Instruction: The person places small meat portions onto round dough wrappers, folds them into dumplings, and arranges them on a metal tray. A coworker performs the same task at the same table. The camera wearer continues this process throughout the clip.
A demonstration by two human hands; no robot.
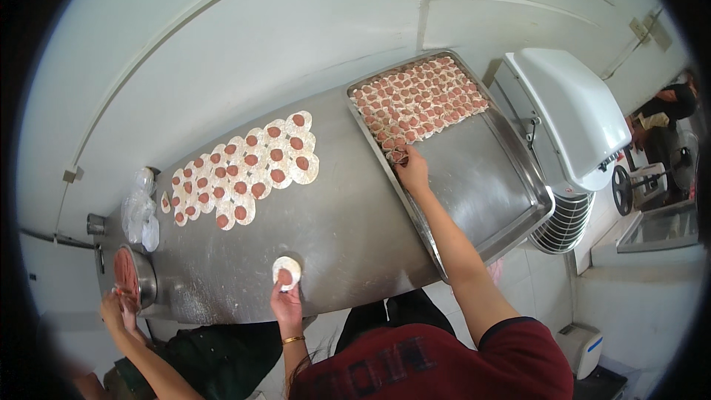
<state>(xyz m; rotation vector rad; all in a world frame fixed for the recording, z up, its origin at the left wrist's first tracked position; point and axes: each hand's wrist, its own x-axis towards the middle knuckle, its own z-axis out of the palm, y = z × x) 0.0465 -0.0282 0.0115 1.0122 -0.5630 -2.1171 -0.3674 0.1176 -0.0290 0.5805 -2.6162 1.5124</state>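
Observation:
My left hand (287,305) holds a round white dumpling wrapper (290,262) with a lump of pink meat filling on it, near the table's front edge. My right arm stretches over a large metal tray (481,185). There my right hand (412,170) pinches an open-topped dumpling (398,154) at the near left corner of the packed rows. Close-set dumplings (422,96) with meat showing on top fill the tray's far part. Left of the tray, overlapping wrappers (252,159) lie flat on the table, each with a lump of meat.
At the left, a co-worker's hands (118,310) work at a metal bowl (148,281) of meat filling. Behind it lie a clear plastic bag (139,211) and a small metal cup (95,224). A white mixer (566,118) with a wire guard stands close beyond the tray's right side.

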